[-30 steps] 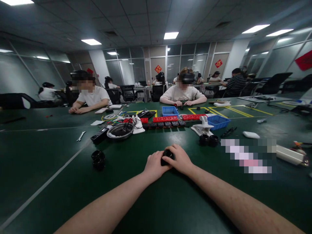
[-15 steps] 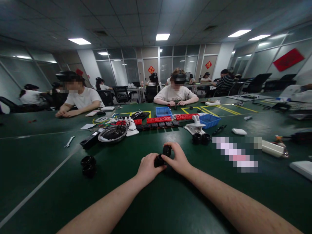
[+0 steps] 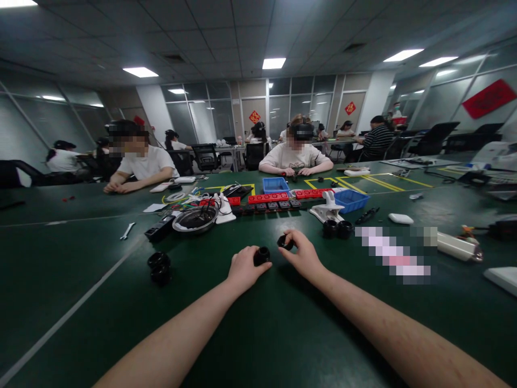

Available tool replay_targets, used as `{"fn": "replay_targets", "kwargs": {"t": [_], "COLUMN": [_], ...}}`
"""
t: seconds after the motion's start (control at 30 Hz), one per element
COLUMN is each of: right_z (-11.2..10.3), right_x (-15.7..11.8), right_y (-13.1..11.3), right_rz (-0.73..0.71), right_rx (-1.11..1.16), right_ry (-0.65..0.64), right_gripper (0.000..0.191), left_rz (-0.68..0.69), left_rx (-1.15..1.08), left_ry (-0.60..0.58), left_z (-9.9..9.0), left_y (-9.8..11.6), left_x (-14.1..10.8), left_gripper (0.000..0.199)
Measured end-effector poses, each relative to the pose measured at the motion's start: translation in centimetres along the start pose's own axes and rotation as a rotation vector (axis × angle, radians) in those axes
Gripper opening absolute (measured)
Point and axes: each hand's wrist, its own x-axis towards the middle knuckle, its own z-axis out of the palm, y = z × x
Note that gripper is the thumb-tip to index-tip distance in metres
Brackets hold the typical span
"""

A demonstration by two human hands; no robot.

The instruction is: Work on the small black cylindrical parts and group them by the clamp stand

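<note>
My left hand [image 3: 247, 269] is wrapped round a black cylindrical part [image 3: 262, 256], whose round opening faces up. Just to the right, my right hand [image 3: 302, 253] grips a second black round part [image 3: 285, 242] between thumb and fingers. A small gap separates the two parts. Two more black round parts [image 3: 159, 267] sit together on the green table [image 3: 226, 334] at the left. Another pair of black round parts [image 3: 337, 229] stands side by side beyond my right hand, by a white clamp-like stand [image 3: 326, 207].
A metal bowl [image 3: 194, 220], red and black socket strips [image 3: 269, 199], and blue trays [image 3: 350, 200] lie across the middle. A wrench [image 3: 127, 231] is at the left, a pale cylinder [image 3: 456, 247] at the right. A person [image 3: 297, 153] sits opposite, another [image 3: 141, 161] at far left.
The two black parts, touching or overlapping before, are now apart, one in each hand. The part in my left hand has turned more upright. The whole view has shifted slightly.
</note>
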Motion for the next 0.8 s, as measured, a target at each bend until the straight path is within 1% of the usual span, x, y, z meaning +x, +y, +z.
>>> {"fn": "replay_targets", "kwargs": {"t": [0.1,0.23,0.3,0.37,0.43,0.57,0.67,0.73,0.77,0.8], "right_z": [0.1,0.3,0.2,0.1,0.0,0.0,-0.1,-0.6,-0.9,-1.3], "right_x": [0.0,0.1,0.2,0.3,0.3,0.1,0.1,0.3,0.4,0.4], "right_y": [0.3,1.0,1.3,1.5,1.7,2.2,2.2,1.6,1.0,0.4], "right_rz": [0.029,0.176,0.218,0.229,0.226,0.202,0.175,0.138,0.120,0.102], "right_rx": [-0.061,-0.178,-0.174,-0.146,-0.136,-0.165,-0.205,-0.243,-0.263,-0.283], "right_ry": [-0.071,-0.229,-0.259,-0.281,-0.301,-0.331,-0.330,-0.293,-0.261,-0.223], "right_gripper": [0.018,0.023,0.032,0.042,0.049,0.057,0.067,0.072,0.070,0.064], "left_rz": [-0.004,0.005,0.003,-0.004,-0.005,0.010,0.013,0.013,0.012,0.011], "left_rx": [0.015,0.033,0.035,0.038,0.042,0.032,0.013,0.003,0.003,0.008], "left_ry": [-0.005,-0.001,-0.002,-0.007,-0.006,-0.001,0.009,0.012,0.006,-0.002], "left_z": [0.0,-0.1,-0.2,-0.2,-0.2,0.0,0.1,0.0,-0.1,-0.2], "left_y": [0.0,0.0,0.1,0.2,0.2,0.1,0.0,0.0,0.0,0.0], "left_x": [0.0,-0.1,-0.2,-0.2,-0.2,-0.1,-0.2,-0.3,-0.3,-0.4], "left_gripper": [0.039,0.041,0.041,0.041,0.042,0.043,0.046,0.048,0.049,0.049]}}
